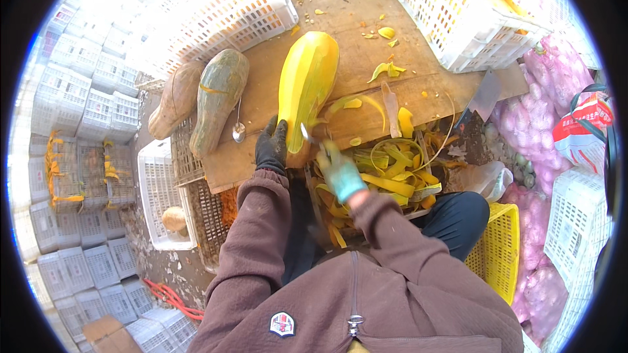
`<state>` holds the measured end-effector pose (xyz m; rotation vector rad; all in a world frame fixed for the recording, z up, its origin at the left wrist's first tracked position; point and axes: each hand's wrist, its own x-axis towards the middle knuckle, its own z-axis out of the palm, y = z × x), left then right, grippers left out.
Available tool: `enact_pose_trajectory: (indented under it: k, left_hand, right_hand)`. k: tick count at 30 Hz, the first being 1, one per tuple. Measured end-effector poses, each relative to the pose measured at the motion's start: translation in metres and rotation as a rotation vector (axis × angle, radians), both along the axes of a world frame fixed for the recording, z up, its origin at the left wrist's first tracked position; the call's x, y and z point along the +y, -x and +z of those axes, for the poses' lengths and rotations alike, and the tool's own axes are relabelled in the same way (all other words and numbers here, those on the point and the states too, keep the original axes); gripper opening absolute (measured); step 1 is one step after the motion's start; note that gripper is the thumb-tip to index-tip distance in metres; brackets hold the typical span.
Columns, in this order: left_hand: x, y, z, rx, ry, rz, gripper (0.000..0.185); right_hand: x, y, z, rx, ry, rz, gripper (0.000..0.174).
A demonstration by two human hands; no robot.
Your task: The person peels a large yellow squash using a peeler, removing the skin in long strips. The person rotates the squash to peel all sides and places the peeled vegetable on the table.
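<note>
A long pumpkin point(306, 83), mostly peeled to bright yellow, lies lengthwise on the brown board point(353, 19). Its near end still shows brown and green skin. My left hand point(271, 144), in a black glove, grips the near left side of it. In a teal-and-yellow glove, my right hand point(338, 169) is blurred beside that near end and holds a peeler point(305, 132), whose metal blade is at the skin. Two unpeeled pumpkins, one green-grey point(221, 93) and one tan point(177, 98), lie to the left. A metal spoon point(239, 131) rests near them.
Peel strips point(392, 166) fill a crate below the board's front edge. A cleaver point(483, 98) lies at the right edge, blade exposed. White plastic crates point(225, 14) stand at the back left and back right point(466, 24). A yellow crate point(500, 250) and pink net sacks point(530, 122) flank the right side.
</note>
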<state>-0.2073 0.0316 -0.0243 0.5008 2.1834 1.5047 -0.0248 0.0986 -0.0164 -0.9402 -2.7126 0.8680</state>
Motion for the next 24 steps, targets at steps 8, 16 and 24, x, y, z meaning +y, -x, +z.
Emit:
enact_pose_trajectory:
  k: [8, 16, 24]
  left_hand:
    - [0.000, -0.010, -0.008, 0.094, 0.102, 0.301, 0.032]
    - [0.004, -0.019, -0.001, -0.193, -0.239, 0.449, 0.024]
    - [0.004, -0.023, -0.024, -0.182, -0.444, 0.418, 0.023]
  right_hand:
    - [0.143, 0.062, 0.061, 0.178, 0.268, -0.337, 0.045]
    - [0.008, 0.034, 0.034, -0.044, -0.299, -0.025, 0.043]
    - [0.075, 0.009, 0.095, 0.111, 0.277, -0.218, 0.048]
